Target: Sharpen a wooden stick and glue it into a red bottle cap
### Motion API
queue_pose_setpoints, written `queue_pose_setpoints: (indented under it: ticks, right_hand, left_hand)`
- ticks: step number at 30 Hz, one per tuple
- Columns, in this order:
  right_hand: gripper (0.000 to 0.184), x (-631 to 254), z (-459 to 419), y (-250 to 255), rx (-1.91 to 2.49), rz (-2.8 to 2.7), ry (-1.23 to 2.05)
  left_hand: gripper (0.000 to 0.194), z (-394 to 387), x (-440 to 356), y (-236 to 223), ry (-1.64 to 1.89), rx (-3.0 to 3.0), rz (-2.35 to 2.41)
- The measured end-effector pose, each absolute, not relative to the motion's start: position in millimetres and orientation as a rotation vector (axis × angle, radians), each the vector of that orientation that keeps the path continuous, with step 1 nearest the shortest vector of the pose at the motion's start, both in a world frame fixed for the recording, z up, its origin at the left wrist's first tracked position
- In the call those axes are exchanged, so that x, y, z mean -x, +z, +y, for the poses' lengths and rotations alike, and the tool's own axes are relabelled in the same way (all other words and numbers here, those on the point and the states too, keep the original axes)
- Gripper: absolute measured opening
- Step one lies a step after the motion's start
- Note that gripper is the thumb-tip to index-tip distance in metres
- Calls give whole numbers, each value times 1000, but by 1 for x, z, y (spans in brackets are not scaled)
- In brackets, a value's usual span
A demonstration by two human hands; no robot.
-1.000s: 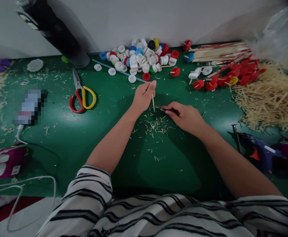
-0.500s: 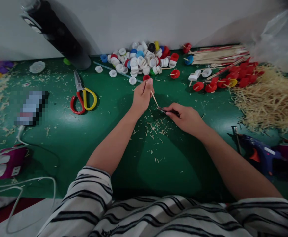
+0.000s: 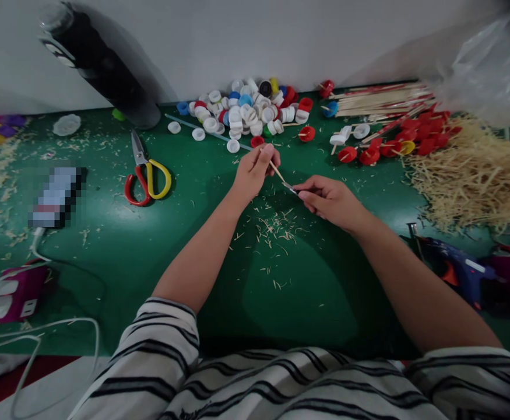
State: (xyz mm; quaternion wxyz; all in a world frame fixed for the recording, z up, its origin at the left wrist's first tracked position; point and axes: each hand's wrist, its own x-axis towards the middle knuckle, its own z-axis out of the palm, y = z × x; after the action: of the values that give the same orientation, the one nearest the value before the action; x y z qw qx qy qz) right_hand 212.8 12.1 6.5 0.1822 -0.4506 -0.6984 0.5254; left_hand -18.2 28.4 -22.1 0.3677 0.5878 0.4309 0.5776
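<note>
Left hand pinches a thin wooden stick, fingers closed; right hand is wrapped firmly round a small blade, both just beyond the shavings. Apart a second ago, stick tip and blade now meet, so paring looks under way! No lettering legible.

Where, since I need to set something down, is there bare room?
Mostly bare: between the scissors and left forearm, and between that and the right forearm, on the near side of the shavings. Crowded: the far edge, with caps and sticks, and the right side, with shreds and glue gun.
</note>
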Motion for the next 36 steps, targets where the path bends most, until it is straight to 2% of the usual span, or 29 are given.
queue_pose_setpoints:
  ticks: [7, 12, 19, 36]
  right_hand:
    - [28, -211, 13, 6, 1208, -1787, 1588]
    - [20, -209, 12, 9, 1253, -1662, 1621]
    - [17, -208, 11, 14, 1285, -1591, 1672]
    - [20, -204, 11, 4, 1296, -1583, 1536]
  left_hand:
    - [59, 30, 21, -23, 1450, -1429, 1050]
    - [56, 31, 22, -19, 1530, -1228, 1079]
    - [54, 31, 21, -23, 1451, -1297, 1010]
    - [56, 30, 22, -19, 1421, -1186, 1111]
